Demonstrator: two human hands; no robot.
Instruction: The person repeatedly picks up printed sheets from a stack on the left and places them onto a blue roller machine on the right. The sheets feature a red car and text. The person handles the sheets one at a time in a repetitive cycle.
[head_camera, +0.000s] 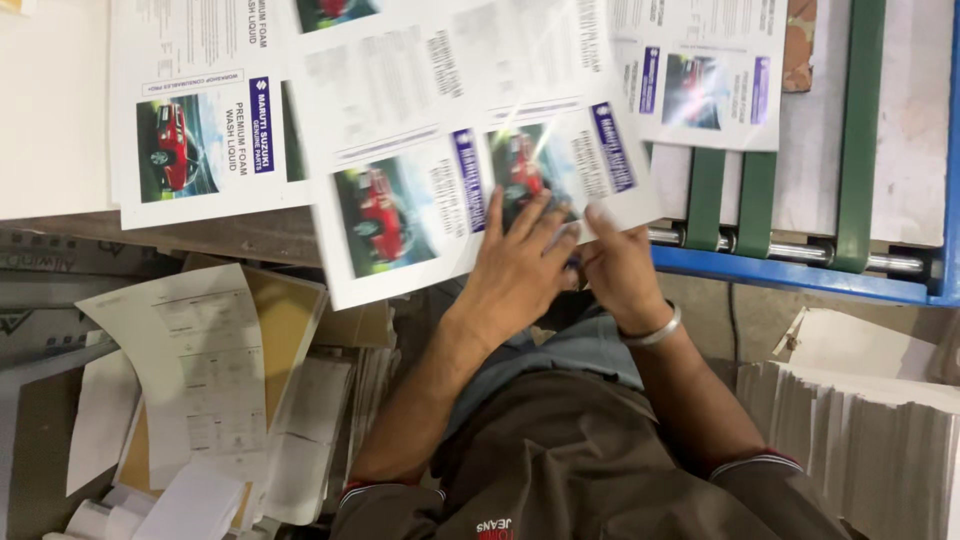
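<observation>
While both hands work at the near edge of a glossy printed sheet (440, 190), the left hand (515, 265) lies flat on it with fingers spread over a picture of a red car. At about three o'clock from it, touching it, the right hand (615, 262) curls in, thumb and fingers pinching the sheet's corner; a metal bangle (652, 332) circles that wrist. The sheet sits on the desk (50, 110), its lower edge hanging past the rim toward the person. Another printed sheet (200, 110) of the same kind lies at nine o'clock from it, partly tucked beneath, and a third (700, 70) at two o'clock. Farther toward three o'clock runs a blue frame with green belts (860, 120) over a steel roller. Down at seven o'clock loose papers and brown card (230, 380) lie heaped, and a tall paper stack (860, 440) stands at four o'clock.
</observation>
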